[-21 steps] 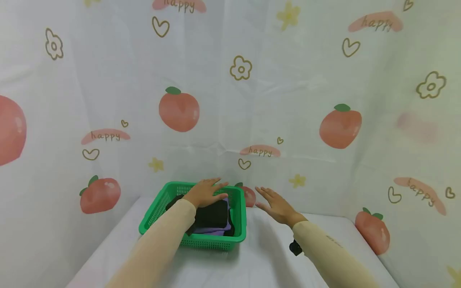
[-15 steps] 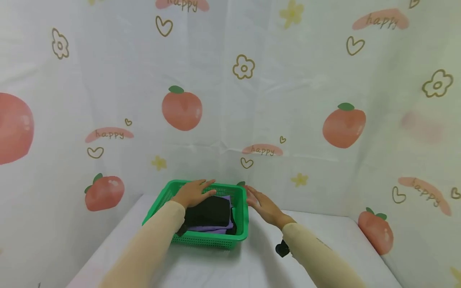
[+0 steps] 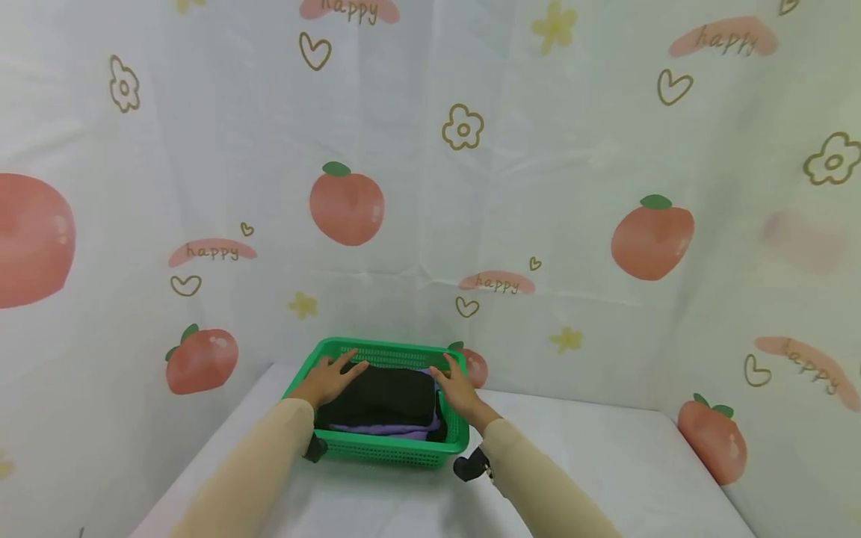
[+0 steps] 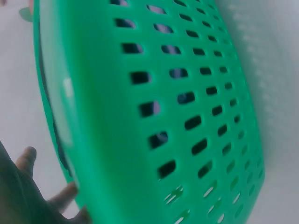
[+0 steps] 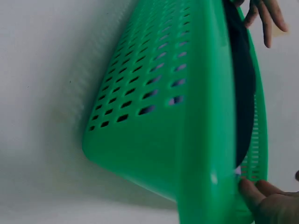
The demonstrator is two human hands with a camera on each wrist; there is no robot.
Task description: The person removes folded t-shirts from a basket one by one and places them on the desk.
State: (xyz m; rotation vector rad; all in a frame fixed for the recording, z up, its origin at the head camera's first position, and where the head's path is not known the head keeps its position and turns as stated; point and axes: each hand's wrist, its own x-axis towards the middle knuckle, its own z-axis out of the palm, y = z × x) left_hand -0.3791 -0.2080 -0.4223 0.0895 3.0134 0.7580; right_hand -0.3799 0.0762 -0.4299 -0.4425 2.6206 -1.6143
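"happy" — on the curtain (image 3: 538, 187)

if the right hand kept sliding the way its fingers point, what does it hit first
Probably the far wall of the green basket. The right hand rests on the basket's right rim, fingers pointing toward the back, over the edge of the black cloth. Past the basket hangs the printed curtain; depth is unclear.

Both arms in beige sleeves reach up from the bottom edge of the head view toward lower centre, converging. The left hand (image 3: 327, 380) lies palm down with fingers spread and fairly straight, pointing up and right. The right hand (image 3: 457, 389) mirrors it just right of centre, fingers extended upward.
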